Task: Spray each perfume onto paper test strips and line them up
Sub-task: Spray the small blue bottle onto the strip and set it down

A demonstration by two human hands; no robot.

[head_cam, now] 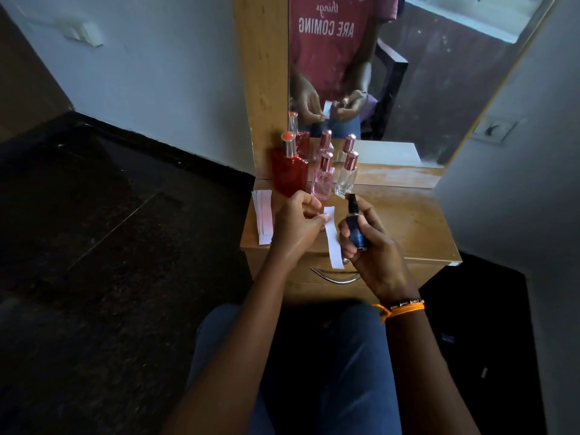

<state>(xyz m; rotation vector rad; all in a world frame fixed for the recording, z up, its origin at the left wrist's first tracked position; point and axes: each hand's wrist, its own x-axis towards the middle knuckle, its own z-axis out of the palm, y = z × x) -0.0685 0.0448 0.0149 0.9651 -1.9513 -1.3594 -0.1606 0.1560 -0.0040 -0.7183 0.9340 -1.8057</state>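
Note:
My left hand point(298, 221) pinches a white paper strip point(333, 243) near its top end, and the strip hangs down over the front edge of the wooden dresser top point(417, 224). My right hand point(370, 246) grips a dark blue perfume bottle point(356, 230) with a black spray nozzle, just right of the strip. A red perfume bottle point(289, 172), a pink one point(323, 180) and a clear one point(346, 175) stand at the back by the mirror. A pile of spare strips point(263, 216) lies at the top's left edge.
A mirror point(408, 73) rises behind the bottles and reflects them and my hands. A drawer with a metal handle point(335, 276) sits under the dresser top. Dark floor lies to the left, a white wall to the right. My knees are below the drawer.

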